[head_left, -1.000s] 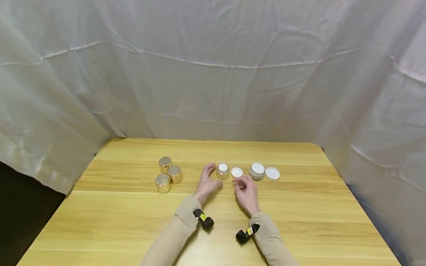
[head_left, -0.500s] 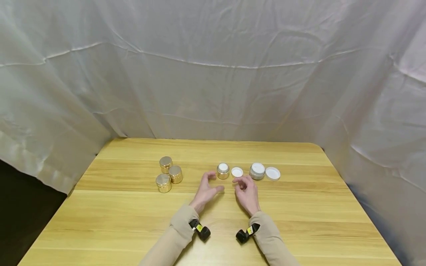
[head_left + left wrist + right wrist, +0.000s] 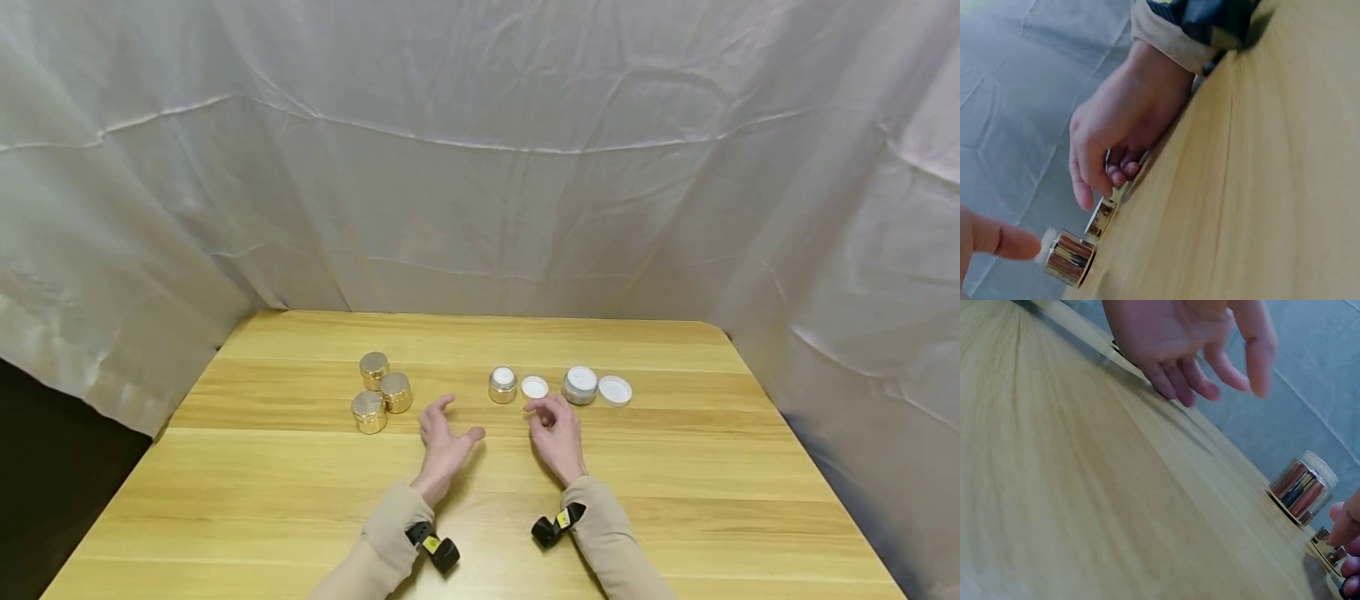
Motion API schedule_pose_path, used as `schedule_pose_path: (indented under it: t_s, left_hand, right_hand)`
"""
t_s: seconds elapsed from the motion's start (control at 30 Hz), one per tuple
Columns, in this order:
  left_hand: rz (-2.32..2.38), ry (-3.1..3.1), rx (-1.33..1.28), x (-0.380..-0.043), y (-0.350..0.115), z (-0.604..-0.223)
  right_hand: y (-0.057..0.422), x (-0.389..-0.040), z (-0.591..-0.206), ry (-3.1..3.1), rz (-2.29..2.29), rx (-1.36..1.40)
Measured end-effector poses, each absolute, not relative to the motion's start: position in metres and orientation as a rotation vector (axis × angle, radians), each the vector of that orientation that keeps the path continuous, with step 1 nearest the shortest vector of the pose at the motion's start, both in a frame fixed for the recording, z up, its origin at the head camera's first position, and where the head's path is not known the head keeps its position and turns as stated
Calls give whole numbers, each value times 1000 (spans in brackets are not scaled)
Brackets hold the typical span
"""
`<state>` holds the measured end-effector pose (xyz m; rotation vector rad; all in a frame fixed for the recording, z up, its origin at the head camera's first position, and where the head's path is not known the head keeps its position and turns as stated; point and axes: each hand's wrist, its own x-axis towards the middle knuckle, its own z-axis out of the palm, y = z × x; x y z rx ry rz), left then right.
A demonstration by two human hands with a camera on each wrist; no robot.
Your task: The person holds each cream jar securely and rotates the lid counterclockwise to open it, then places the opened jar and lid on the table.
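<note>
My left hand (image 3: 444,450) is held over the table with thumb and fingers spread, holding nothing. To its right stands a small gold jar (image 3: 502,390) without its lid, a white inner disc showing on top. Next to that jar a gold lid (image 3: 535,387) lies with its white inside up. My right hand (image 3: 558,439) stays low just in front of the lid, fingers loosely bent and gripping nothing. In the left wrist view its fingertips hang right by the gold lid (image 3: 1101,219), beside the jar (image 3: 1070,258).
Left of my left hand stand three closed gold jars (image 3: 396,393) in a cluster. Toward the right are a wider silver-grey jar (image 3: 579,387), uncovered, and its white-lined lid (image 3: 615,391). A pale curtain (image 3: 480,208) hangs behind the wooden table (image 3: 697,483).
My left hand has drawn back from the small gold jar, moving left and nearer to me. My right hand and the jars have stayed in place.
</note>
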<state>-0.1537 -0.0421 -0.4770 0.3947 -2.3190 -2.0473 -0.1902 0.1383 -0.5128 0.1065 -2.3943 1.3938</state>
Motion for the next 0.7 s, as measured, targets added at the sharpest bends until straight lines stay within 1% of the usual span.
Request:
schedule_pose_path:
  t_s: [0.2,0.7]
  left_hand:
    - [-2083,-2147,528,-153,-56,-477]
    - [-2136,-2075,596,-149,-68,-481]
  right_hand:
    - [139,-192,-515,-2380,1386,117]
    - [139,-190,-513,-2402,1392,110]
